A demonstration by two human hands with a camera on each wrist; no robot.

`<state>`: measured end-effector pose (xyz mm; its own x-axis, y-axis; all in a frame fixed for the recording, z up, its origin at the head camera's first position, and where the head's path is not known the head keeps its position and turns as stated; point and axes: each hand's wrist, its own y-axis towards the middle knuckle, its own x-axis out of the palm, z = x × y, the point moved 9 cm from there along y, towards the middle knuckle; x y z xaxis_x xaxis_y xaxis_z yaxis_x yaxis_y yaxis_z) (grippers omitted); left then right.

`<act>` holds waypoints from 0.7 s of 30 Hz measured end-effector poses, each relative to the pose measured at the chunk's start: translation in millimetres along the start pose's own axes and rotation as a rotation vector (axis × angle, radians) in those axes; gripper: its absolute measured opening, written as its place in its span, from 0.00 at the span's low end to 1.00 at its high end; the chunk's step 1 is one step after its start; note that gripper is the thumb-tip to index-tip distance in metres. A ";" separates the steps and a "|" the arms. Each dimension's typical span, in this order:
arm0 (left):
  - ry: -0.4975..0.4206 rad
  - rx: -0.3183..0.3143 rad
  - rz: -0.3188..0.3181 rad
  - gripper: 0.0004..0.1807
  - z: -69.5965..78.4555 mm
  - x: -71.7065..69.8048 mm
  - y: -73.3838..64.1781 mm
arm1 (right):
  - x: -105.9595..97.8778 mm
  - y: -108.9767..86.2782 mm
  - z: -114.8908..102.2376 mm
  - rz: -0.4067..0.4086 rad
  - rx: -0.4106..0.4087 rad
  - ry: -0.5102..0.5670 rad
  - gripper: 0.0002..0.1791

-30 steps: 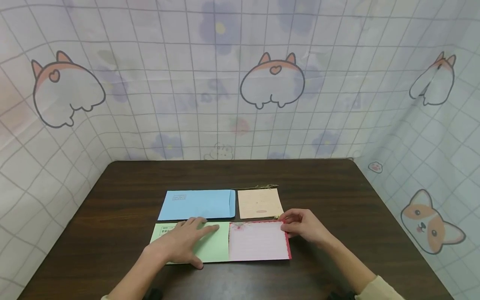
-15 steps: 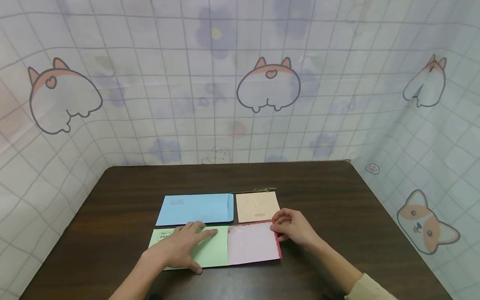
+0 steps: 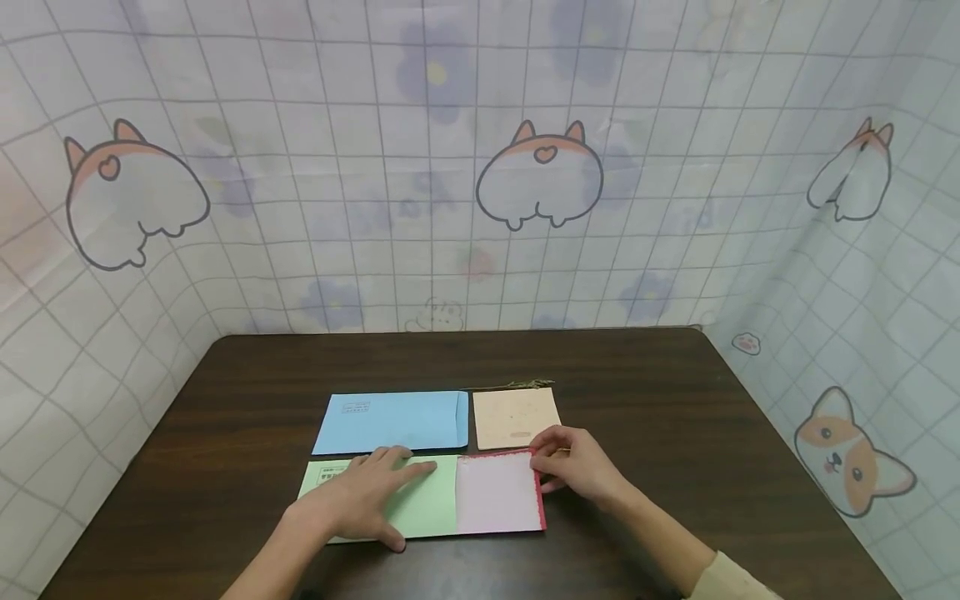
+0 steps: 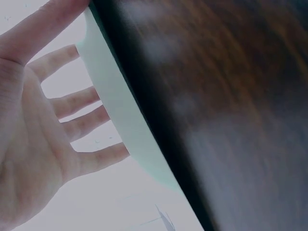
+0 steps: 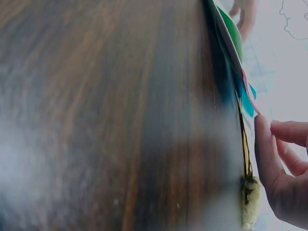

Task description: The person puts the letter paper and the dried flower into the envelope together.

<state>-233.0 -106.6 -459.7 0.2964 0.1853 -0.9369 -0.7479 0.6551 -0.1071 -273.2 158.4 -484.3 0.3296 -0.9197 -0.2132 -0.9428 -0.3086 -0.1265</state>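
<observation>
In the head view a green envelope (image 3: 427, 498) lies near the table's front, with my left hand (image 3: 367, 496) resting on it, fingers spread. A pale pink sheet of letter paper (image 3: 497, 493) with a red scalloped edge extends from the envelope's right end; its left part is hidden. My right hand (image 3: 579, 465) pinches that sheet at its upper right corner between thumb and fingers. The left wrist view has the spread left hand (image 4: 43, 120) against the envelope's edge (image 4: 120, 96). In the right wrist view, thumb and finger of the right hand (image 5: 284, 168) meet at the paper's edge.
Behind the green envelope lies a blue envelope (image 3: 390, 423), with a beige square card or envelope (image 3: 515, 418) to its right. A thin dried flower stem (image 3: 525, 385) lies along their far side. A patterned curtain (image 3: 480, 200) stands behind the dark wooden table (image 3: 637, 375).
My right hand has moved left with the letter paper, and less of the sheet shows outside the green envelope. The left hand has stayed on the envelope. The head view has tilted slightly.
</observation>
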 end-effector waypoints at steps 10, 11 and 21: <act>-0.012 -0.002 -0.003 0.53 1.3 -1.4 -0.9 | 13.9 1.7 -8.4 -0.041 -0.007 -0.027 0.13; -0.011 -0.004 -0.004 0.53 1.2 -1.3 -0.7 | 15.3 2.3 -8.8 -0.049 -0.009 -0.029 0.13; -0.007 0.000 -0.001 0.52 0.9 -2.3 -0.6 | 29.9 7.5 -10.5 -0.095 -0.017 -0.010 0.14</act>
<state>-232.7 -106.7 -457.2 0.3007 0.1896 -0.9347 -0.7479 0.6550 -0.1078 -270.9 126.0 -481.4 0.4178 -0.8838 -0.2108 -0.9080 -0.3981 -0.1305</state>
